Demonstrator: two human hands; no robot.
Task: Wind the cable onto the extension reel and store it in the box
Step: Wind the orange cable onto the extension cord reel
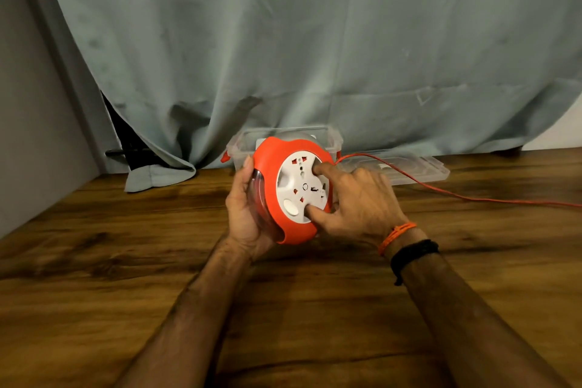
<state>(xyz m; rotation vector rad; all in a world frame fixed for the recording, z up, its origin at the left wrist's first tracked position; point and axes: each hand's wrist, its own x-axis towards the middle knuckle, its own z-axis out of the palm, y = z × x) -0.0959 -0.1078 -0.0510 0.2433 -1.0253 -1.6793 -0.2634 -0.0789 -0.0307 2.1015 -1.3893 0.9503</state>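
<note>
The left hand [248, 214] is gripping the rim of the one reel [291, 192], held just above the middle of the desk [126, 261], while the right hand [356, 201] is pressing two fingers [315, 213] into its white face. Turning steadily should keep the one cable [441, 190], trailing off the right edge, from snagging. One box [330, 138] and one lid [419, 167] are waiting at the back edge.

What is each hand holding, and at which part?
Left hand grips the reel by its left rim; right hand presses fingers on its white face.
</note>
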